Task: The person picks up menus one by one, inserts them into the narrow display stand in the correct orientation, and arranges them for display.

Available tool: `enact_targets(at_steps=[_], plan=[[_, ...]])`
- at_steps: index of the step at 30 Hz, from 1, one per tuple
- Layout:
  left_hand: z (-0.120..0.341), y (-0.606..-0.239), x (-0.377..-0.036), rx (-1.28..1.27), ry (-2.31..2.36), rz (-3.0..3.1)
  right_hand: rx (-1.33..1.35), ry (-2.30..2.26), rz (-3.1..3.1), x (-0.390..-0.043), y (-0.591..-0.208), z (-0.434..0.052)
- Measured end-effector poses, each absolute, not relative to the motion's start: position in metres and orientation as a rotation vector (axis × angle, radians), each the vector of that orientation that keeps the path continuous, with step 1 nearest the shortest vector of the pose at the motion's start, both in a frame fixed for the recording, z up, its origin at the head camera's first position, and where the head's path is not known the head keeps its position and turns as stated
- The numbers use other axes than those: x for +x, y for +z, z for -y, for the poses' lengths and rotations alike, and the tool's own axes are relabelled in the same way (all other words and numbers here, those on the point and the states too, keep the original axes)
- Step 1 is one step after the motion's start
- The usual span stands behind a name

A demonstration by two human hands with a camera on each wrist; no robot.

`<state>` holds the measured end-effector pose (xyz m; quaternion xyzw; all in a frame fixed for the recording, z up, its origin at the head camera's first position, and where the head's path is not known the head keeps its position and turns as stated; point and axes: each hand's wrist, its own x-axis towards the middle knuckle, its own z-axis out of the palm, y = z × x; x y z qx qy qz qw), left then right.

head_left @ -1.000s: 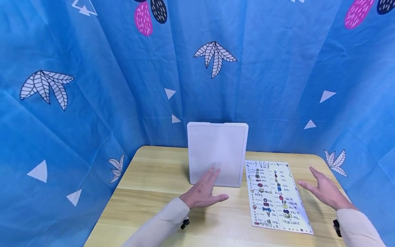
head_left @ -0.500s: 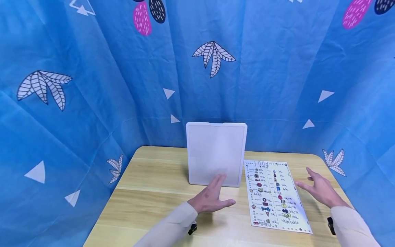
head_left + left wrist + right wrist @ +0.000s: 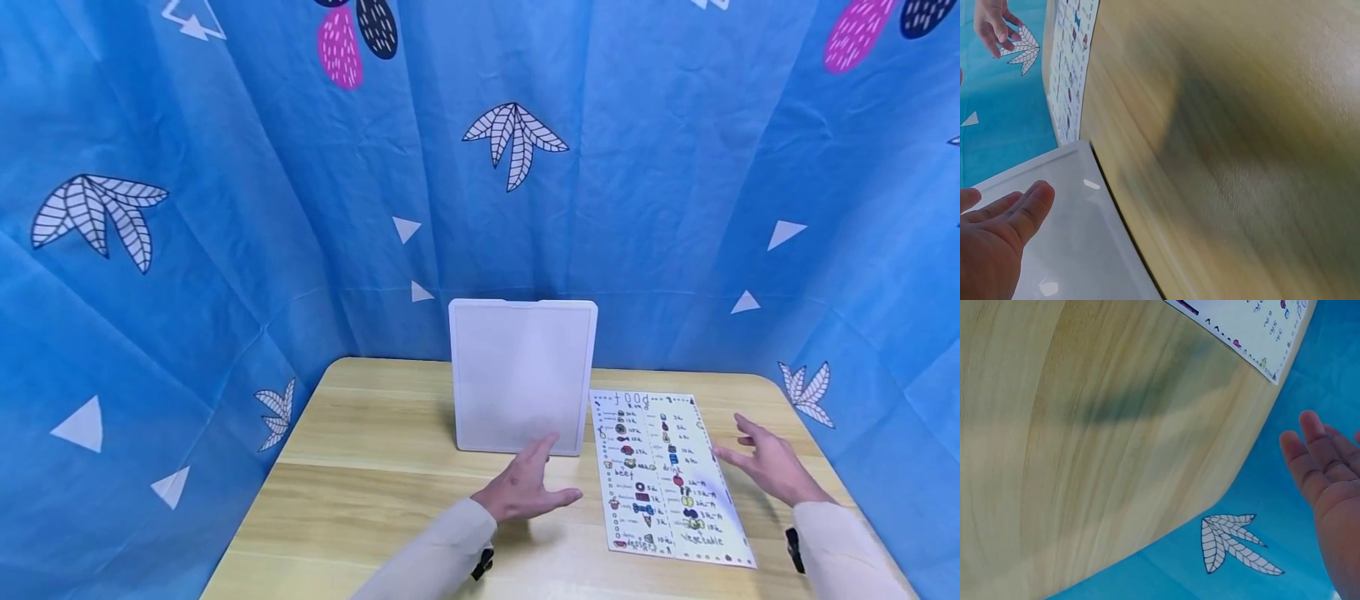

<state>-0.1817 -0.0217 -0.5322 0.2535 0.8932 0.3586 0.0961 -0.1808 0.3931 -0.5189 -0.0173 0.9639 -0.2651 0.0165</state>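
In the head view a white framed board (image 3: 522, 367) stands upright at the back of the table. My left hand (image 3: 525, 487) hovers in front of its lower edge, fingers extended and thumb pointing right, holding nothing. The left wrist view has the same hand (image 3: 1000, 231) over the board's pale face (image 3: 1079, 231). Right of the board lies a hand-drawn food menu sheet (image 3: 667, 475) with small coloured pictures and prices. Near its right edge hangs my right hand (image 3: 768, 462), fingers spread and nothing in them. The right wrist view catches that hand (image 3: 1329, 469) with loosely extended fingers.
The light wooden table (image 3: 352, 467) has rounded back corners. A blue curtain (image 3: 517, 233) with leaf and triangle prints encloses it at the back and both sides.
My left hand has moved right and slightly down, away from the middle of the board. The right hand has drifted a little left toward the menu sheet. Board and sheet keep their places.
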Motion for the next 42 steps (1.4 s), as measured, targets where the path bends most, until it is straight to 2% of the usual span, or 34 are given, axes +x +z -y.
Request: enact_targets(at_steps=[19,42], plan=[[-0.009,-0.553,-0.182,0.636,1.226,-2.547,0.046,-0.895,-2.934,-0.188,-0.534,-0.387],[-0.042,-0.575,-0.185,0.647,1.226,-2.575,0.191,-1.052,-2.782,-0.190,-0.553,-0.385]])
